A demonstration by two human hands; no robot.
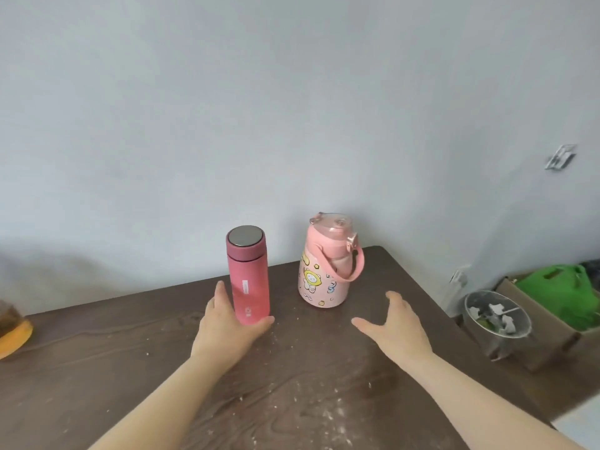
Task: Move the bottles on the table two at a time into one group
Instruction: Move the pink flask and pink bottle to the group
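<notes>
A tall dark-pink flask [248, 274] with a metal top stands upright near the back middle of the brown table [292, 384]. My left hand [227, 323] is wrapped around its lower part, fingers on the left side and thumb under the front. A squat light-pink bottle [324, 271] with cartoon stickers and a carry strap stands to its right, close to the wall. My right hand [396, 329] hovers open in front and to the right of that bottle, fingers spread, not touching it.
An orange-based jar [11, 329] sits at the table's left edge. Off the table's right edge stand a metal bucket [496, 323] of scraps and a cardboard box [552, 319] holding a green bag [561, 293]. The wall runs right behind the bottles.
</notes>
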